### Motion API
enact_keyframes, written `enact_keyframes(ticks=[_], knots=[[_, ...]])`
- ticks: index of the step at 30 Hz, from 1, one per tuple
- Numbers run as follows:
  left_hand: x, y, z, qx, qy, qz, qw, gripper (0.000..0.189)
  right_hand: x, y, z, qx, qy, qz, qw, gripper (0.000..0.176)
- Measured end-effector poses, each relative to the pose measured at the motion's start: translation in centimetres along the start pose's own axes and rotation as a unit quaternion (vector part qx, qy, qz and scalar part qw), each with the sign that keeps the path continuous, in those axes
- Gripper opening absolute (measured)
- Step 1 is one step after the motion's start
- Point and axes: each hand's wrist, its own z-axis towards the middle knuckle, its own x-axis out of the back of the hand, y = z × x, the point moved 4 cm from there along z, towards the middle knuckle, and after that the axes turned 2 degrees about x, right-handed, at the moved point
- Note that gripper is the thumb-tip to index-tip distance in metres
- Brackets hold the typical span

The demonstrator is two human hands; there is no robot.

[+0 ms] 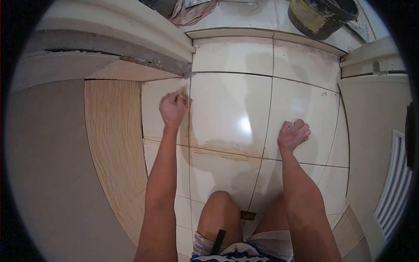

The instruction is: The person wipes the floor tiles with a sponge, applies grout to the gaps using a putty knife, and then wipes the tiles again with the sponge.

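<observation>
My left hand (173,107) is closed near the vertical joint between white floor tiles (231,105), below the wall corner; what its fingers hold, if anything, is too small to make out. Brownish grout (227,153) is smeared along that joint and along the horizontal joint nearer my knees. My right hand (294,134) rests on a tile to the right with its fingers curled under. Whether anything is inside it is hidden.
A dirty black bucket (321,17) stands beyond the raised threshold (235,32). A pinkish cloth (192,13) lies at the top left. Wood-patterned tile (115,126) lines the left side. A door with a louvred vent (390,183) is on the right.
</observation>
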Motion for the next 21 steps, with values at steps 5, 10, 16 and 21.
enact_keyframes(ticks=[5,10,16,21], knots=[[-2.2,1.8,-2.6,-0.077,0.054,0.062,0.994,0.017,0.1,0.2,0.1,0.002,0.001,0.004,1.0,0.023],[0.3,1.6,-3.2,-0.07,-0.105,0.012,0.992,0.011,-0.4,0.3,0.0,-0.003,-0.019,-0.012,1.0,0.025],[-1.1,2.9,1.5,-0.121,-0.026,0.092,0.988,0.017,-0.2,0.3,-0.1,0.001,-0.01,-0.011,1.0,0.027],[-2.3,1.3,-4.2,-0.177,0.006,0.155,0.972,0.02,-0.3,0.7,-0.1,-0.012,-0.027,0.001,1.0,0.026]])
